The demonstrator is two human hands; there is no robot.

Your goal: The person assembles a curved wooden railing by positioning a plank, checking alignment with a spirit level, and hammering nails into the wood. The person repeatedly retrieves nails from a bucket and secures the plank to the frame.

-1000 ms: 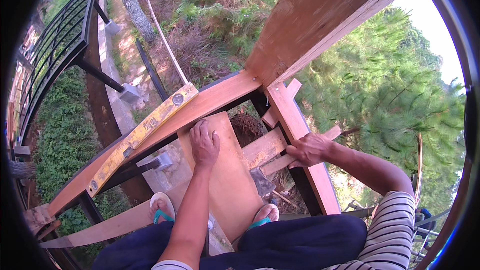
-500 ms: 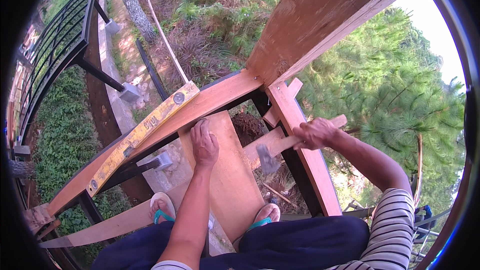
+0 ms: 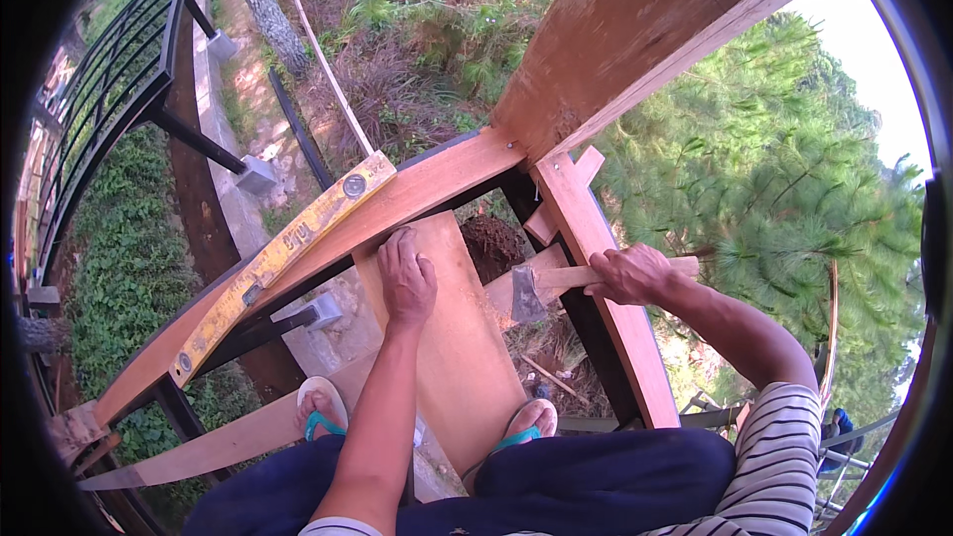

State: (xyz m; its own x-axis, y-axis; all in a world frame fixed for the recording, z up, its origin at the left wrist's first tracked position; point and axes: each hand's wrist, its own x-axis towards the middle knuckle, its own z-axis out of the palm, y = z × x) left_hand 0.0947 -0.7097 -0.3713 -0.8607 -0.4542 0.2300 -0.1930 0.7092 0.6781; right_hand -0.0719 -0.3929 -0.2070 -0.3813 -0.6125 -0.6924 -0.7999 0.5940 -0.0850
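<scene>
My right hand (image 3: pixel 635 275) is closed round the wooden handle of a hatchet (image 3: pixel 526 295). Its grey metal head is beside the right edge of a broad wooden plank (image 3: pixel 449 323), where the wood looks freshly chipped. Whether the blade touches the plank I cannot tell. At the plank's far end is my left hand (image 3: pixel 406 273), its fingers bent over the wood and gripping it near the edge. The plank slopes toward me, its near end between my sandalled feet. Partly hidden behind the hatchet, a smaller wood piece (image 3: pixel 541 263) crosses under the frame.
A yellow spirit level (image 3: pixel 288 256) lies along the left wooden beam (image 3: pixel 437 174). Another beam (image 3: pixel 606 288) runs down the right side, and a thick post (image 3: pixel 615 50) rises at their corner. Through the frame's gaps, ground shows far below. Black metal railing (image 3: pixel 119 69) stands at left.
The hatchet head has moved a little away from me and turned, showing more of its flat side. My right hand has shifted slightly right. My left hand stays on the plank.
</scene>
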